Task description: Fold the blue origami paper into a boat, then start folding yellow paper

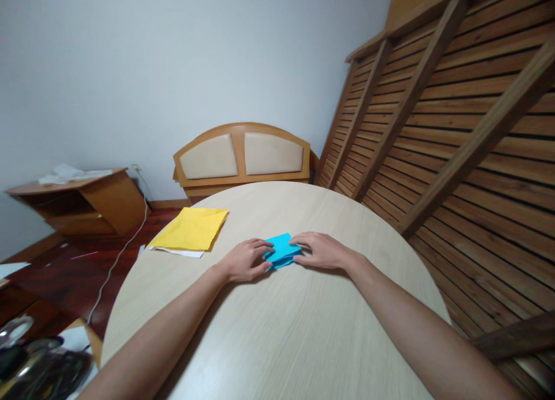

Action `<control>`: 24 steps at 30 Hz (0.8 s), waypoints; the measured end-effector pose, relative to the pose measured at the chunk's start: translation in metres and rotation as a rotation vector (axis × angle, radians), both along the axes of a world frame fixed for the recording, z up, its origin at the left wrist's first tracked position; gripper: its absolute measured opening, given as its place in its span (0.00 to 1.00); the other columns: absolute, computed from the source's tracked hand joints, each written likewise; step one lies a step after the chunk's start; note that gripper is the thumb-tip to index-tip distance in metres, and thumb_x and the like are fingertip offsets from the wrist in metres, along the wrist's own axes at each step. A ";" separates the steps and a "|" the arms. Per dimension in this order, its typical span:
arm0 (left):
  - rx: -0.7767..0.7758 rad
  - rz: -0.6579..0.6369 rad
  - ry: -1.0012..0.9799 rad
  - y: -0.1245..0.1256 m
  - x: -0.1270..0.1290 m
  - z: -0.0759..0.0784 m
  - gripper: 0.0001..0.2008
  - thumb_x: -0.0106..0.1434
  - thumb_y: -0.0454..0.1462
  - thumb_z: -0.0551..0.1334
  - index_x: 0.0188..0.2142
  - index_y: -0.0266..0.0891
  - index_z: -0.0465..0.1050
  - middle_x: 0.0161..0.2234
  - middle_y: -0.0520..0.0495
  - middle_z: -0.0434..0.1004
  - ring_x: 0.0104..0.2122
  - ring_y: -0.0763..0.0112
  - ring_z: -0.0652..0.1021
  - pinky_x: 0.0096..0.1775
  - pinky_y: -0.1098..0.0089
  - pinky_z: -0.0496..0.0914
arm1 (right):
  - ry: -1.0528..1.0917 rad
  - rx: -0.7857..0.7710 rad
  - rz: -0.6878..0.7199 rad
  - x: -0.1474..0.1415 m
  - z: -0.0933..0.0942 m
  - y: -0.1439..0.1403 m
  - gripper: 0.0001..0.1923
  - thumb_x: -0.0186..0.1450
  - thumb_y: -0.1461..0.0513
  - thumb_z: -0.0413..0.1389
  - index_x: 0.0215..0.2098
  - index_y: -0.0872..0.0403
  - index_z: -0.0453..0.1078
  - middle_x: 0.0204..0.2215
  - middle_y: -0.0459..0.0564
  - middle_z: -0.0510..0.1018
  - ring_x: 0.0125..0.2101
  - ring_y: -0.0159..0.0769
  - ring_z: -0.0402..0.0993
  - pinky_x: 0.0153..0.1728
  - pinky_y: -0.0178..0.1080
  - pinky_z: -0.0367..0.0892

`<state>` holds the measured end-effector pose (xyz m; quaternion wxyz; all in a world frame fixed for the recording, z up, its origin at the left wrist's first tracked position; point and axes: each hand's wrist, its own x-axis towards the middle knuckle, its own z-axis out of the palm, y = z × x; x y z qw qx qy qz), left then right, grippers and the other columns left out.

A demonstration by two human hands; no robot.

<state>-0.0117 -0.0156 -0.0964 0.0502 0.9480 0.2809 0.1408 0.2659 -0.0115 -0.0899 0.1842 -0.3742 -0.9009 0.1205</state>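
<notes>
A folded piece of blue paper (pixel 281 250) lies at the middle of the round table (pixel 277 330), its layers slightly apart along the near edge. My left hand (pixel 247 260) grips its left side, thumb at the near corner and fingers on top. On the right side, my right hand (pixel 319 251) holds the paper between the thumb below and the fingers above. Parts of the blue paper's side edges are hidden under my fingertips.
Yellow paper sheets (pixel 191 229) lie on the table's left, over a white sheet (pixel 182 253). Beyond the table stands a headboard (pixel 240 174). Wooden slats (pixel 433 134) lean along the right. A desk (pixel 95 203) and a cable (pixel 117 260) are at left.
</notes>
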 end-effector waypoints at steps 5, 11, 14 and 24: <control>0.012 -0.005 -0.005 0.001 0.000 -0.003 0.19 0.67 0.44 0.57 0.54 0.39 0.70 0.55 0.39 0.74 0.55 0.56 0.73 0.57 0.56 0.67 | -0.007 -0.026 -0.051 0.001 0.000 -0.001 0.25 0.67 0.47 0.54 0.56 0.50 0.72 0.54 0.54 0.77 0.51 0.48 0.73 0.52 0.46 0.66; -0.010 -0.013 -0.005 0.001 -0.001 -0.005 0.22 0.64 0.44 0.60 0.55 0.38 0.70 0.58 0.38 0.71 0.56 0.54 0.73 0.57 0.56 0.68 | 0.071 -0.110 -0.071 0.002 -0.008 0.005 0.28 0.70 0.46 0.49 0.61 0.53 0.68 0.57 0.57 0.74 0.55 0.49 0.70 0.56 0.49 0.63; -0.031 -0.010 -0.006 0.000 -0.001 -0.005 0.22 0.63 0.42 0.60 0.55 0.37 0.70 0.58 0.37 0.70 0.56 0.54 0.73 0.57 0.57 0.69 | 0.099 -0.131 -0.053 0.001 -0.010 0.006 0.29 0.71 0.46 0.47 0.62 0.54 0.66 0.59 0.57 0.72 0.57 0.48 0.68 0.58 0.49 0.62; -0.055 -0.023 -0.039 0.000 -0.004 -0.007 0.22 0.64 0.43 0.61 0.56 0.39 0.70 0.60 0.37 0.67 0.58 0.54 0.71 0.59 0.56 0.66 | 0.065 -0.003 -0.059 -0.005 -0.007 0.002 0.29 0.68 0.47 0.52 0.62 0.52 0.66 0.61 0.57 0.70 0.61 0.48 0.64 0.61 0.50 0.59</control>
